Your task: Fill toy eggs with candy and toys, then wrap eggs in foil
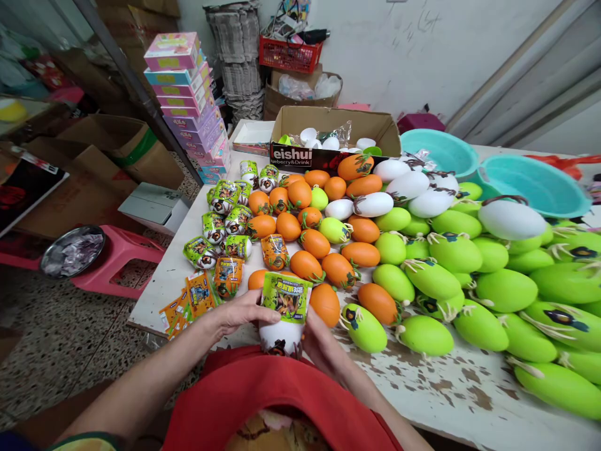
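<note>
Between my two hands, close to my red apron, is a white toy egg with a printed green label sleeve around its upper part. My left hand grips it from the left, thumb over the front of the sleeve. On the other side my right hand holds it, its fingers partly hidden behind the egg. Just beyond lie orange toy eggs and an orange-sleeved egg. A loose pile of flat orange and green sleeves rests left of my hands.
Many bright green eggs cover the table's right side. Sleeved white eggs group at the left. Behind stand an open cardboard box, turquoise basins and stacked pink boxes. A pink stool bears a metal bowl.
</note>
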`<state>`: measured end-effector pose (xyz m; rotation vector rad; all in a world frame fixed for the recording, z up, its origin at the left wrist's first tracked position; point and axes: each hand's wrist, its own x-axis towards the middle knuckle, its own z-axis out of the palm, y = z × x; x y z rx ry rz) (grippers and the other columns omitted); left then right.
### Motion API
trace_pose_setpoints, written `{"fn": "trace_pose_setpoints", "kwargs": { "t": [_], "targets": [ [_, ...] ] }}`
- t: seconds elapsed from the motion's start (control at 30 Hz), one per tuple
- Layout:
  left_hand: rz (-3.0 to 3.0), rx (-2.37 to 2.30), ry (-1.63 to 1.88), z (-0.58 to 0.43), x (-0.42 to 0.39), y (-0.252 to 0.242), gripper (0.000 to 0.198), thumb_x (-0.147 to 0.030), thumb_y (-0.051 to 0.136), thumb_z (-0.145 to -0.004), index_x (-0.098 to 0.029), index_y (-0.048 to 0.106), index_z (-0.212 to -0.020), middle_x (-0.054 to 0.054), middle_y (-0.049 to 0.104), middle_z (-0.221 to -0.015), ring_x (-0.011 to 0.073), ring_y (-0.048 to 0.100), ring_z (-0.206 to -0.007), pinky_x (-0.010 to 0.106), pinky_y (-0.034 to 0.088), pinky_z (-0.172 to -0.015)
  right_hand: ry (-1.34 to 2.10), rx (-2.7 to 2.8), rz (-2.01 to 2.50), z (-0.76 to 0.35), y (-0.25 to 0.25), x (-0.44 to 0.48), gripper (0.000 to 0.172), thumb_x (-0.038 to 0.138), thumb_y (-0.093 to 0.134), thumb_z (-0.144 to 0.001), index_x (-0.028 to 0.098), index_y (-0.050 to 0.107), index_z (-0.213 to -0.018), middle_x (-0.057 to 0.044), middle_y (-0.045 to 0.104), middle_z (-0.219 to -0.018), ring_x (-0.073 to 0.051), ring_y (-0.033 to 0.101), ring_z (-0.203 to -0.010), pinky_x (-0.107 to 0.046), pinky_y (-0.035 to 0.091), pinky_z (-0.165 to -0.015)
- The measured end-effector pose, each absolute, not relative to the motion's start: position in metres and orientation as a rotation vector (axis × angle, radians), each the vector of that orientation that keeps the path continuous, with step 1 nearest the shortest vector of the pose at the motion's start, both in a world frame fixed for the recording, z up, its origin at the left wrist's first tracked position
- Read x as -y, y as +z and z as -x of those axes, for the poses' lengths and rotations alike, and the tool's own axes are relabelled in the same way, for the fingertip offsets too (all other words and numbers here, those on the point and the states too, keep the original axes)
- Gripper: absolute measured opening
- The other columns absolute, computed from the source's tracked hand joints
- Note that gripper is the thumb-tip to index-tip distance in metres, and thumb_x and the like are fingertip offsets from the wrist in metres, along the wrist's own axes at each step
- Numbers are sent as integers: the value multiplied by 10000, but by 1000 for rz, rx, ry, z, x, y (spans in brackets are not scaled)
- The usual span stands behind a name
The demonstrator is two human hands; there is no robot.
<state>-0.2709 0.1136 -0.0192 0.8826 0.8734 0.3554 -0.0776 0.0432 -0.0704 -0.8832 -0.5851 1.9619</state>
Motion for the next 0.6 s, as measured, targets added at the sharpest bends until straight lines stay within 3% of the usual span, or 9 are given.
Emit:
{"fn": "trace_pose_setpoints", "kwargs": {
  "t": [0.1, 0.27, 0.47, 0.6],
  "targets": [
    [-937, -863, 341, 268, -116, -17, 663, -390, 830, -661, -170, 634, -1255, 92, 700, -1186, 256, 617, -1062, 334, 458, -912, 2008, 581, 914, 68, -65, -52, 586, 507, 747, -775, 191, 604, -1247, -130, 683, -1219, -312, 646, -1084, -472, 514, -908],
    [-906, -1000, 308, 265, -104, -22, 637, -564, 786, -675, -110, 697, -1114, 106, 733, -967, 209, 640, -816, 277, 460, -701, 1990, 524, 903, 71, -62, -45, 553, 443, 805, -727, 164, 645, -1177, -131, 709, -1170, -314, 662, -1069, -477, 486, -970],
    [-871, -969, 363, 272, -87, -31, 618, -483, 811, -681, -116, 679, -1161, 105, 729, -1027, 226, 648, -887, 291, 472, -766, 2027, 433, 860, 79, -61, -31, 697, 451, 856, -642, 215, 594, -1243, -111, 704, -1179, -333, 657, -1083, -509, 485, -970],
    [-852, -971, 369, 273, -89, -29, 627, -475, 785, -719, -119, 646, -1217, 119, 724, -1075, 235, 652, -912, 293, 477, -763, 2004, 397, 868, 82, -57, -33, 673, 440, 832, -678, 234, 567, -1261, -97, 697, -1191, -318, 642, -1115, -501, 471, -991]
  ]
}}
